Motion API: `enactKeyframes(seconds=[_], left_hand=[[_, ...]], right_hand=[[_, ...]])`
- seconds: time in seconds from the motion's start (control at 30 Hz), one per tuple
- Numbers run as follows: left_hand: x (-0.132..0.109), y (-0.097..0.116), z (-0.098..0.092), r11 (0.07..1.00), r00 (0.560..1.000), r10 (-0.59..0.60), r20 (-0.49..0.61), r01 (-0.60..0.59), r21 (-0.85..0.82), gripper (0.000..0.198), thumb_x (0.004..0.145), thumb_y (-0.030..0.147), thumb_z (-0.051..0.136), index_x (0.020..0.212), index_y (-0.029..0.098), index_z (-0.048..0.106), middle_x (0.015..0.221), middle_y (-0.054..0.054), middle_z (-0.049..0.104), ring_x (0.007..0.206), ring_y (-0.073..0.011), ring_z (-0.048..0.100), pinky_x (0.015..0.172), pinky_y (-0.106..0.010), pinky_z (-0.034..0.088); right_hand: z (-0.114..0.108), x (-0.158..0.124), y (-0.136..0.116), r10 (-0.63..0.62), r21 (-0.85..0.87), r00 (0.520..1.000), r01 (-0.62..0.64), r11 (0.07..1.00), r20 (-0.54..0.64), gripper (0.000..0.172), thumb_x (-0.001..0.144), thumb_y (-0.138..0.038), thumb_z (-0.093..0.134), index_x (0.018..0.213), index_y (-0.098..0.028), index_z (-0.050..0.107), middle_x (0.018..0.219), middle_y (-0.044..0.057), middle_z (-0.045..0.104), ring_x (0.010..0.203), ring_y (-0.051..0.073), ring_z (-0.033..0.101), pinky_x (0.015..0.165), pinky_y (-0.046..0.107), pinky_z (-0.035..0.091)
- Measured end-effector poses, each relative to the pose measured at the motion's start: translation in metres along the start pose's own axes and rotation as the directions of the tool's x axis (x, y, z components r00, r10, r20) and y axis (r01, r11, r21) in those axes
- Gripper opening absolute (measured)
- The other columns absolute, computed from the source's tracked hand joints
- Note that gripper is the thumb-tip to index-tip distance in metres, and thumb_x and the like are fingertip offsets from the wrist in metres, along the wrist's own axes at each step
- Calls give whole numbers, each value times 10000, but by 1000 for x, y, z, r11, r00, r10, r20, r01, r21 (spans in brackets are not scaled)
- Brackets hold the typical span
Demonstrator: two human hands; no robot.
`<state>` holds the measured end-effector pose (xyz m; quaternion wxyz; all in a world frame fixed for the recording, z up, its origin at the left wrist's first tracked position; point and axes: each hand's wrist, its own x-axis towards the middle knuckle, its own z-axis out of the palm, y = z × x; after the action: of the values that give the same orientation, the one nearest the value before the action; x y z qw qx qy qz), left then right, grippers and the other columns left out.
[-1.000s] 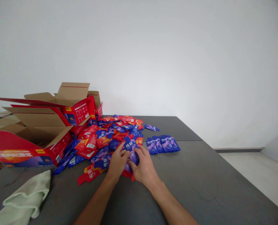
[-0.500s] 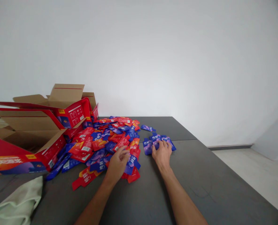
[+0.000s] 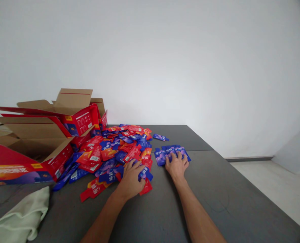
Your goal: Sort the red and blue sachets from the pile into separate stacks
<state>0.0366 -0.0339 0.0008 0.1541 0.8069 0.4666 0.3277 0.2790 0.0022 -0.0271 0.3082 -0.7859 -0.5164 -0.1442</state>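
Head view looks down on a grey tabletop (image 3: 228, 202) with a mixed heap of red and blue sachets (image 3: 114, 148) as the landmark. The left hand (image 3: 132, 179) lies palm down on the heap's near right corner. Its fingers are bent over a blue sachet (image 3: 145, 174) that pokes out beside a red one (image 3: 146, 187). The palm hides the contact, so I cannot tell whether the fingers actually grip the blue sachet or only press on it.

Just right of the heap, across a narrow strip of bare surface, is a row of blue sachets (image 3: 160, 158). The right hand (image 3: 176, 165) lies flat on this row with its fingers spread and unclenched, closing around nothing. The row's long axis runs sideways, away from the heap. Each sachet in it points lengthwise away from the person and overlaps its neighbour.

Each hand is therefore on its own group: the right is the one on the row, the left the one on the heap, and the two hands are near each other but apart.

Beyond the row, off the heap's far right edge, lies a single blue sachet (image 3: 160, 137). Open cardboard boxes (image 3: 38, 141) stand to the left of the heap, touching it. A pale green cloth (image 3: 20, 219) lies nearer the person, to the heap's near left.
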Motion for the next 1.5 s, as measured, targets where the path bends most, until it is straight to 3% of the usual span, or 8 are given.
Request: enactKeyframes(seconds=[0.17,0.27,0.43,0.8,1.0,1.17,1.4,1.5], left_hand=[[0,4,-2,994,997,16,74,-24,108,452,743,140,573,1153,293,688,1320,-50,614,1300,-295,436,1129,-515,218],[1,5,-3,989,995,28,94,-42,141,421,820,160,526,1199,289,658,1321,-29,615,1287,-249,450,1134,-486,218],[4,4,-6,985,996,48,73,-59,160,361,948,225,390,1184,292,656,1265,-11,650,1241,-224,494,1107,-475,251],[11,10,-27,963,955,-165,-245,103,-248,322,951,360,421,1071,224,687,1054,-47,723,1003,-209,642,889,-331,459],[12,13,-25,841,949,-272,-158,155,-518,287,853,382,573,1033,189,686,961,-31,727,884,-189,661,789,-272,490],[12,8,-23,762,934,-348,-78,234,-604,280,818,416,594,821,160,707,688,4,669,629,-141,577,573,-224,417],[13,2,-22,591,846,-517,-130,243,-769,315,762,459,664,820,151,688,703,1,665,626,-124,575,572,-210,431],[13,7,-21,529,854,-515,-73,249,-811,320,743,434,691,891,151,679,776,-22,693,686,-148,625,594,-228,482]], right_hand=[[-16,-7,-23,-170,190,985,170,967,-13,310,856,-234,514,1095,-192,707,1315,141,560,1269,375,358,1011,531,289],[-28,-19,-45,-400,457,913,322,829,81,306,891,-153,437,1031,-179,707,1090,99,682,1072,260,529,957,398,388],[-50,-38,-73,-548,685,820,304,662,166,284,955,-232,424,1081,-211,678,1030,57,709,952,194,618,893,311,442],[-56,-35,-76,-430,893,869,-30,449,245,254,921,-379,546,1040,-213,696,979,42,699,892,192,618,834,307,472],[-60,-31,-78,-237,938,924,-242,249,301,290,912,-458,555,866,-190,654,745,-11,592,696,139,518,644,241,418],[-59,-32,-79,-205,907,884,-401,131,420,332,877,-522,582,845,-195,627,660,-21,551,612,132,496,585,244,407],[-61,-41,-83,-469,839,696,-431,333,544,396,834,-556,617,733,-174,608,604,-2,584,555,131,512,529,241,372],[-56,-43,-83,-400,836,745,-397,378,534,407,845,-547,600,685,-175,561,581,-18,552,528,111,467,514,232,344]])
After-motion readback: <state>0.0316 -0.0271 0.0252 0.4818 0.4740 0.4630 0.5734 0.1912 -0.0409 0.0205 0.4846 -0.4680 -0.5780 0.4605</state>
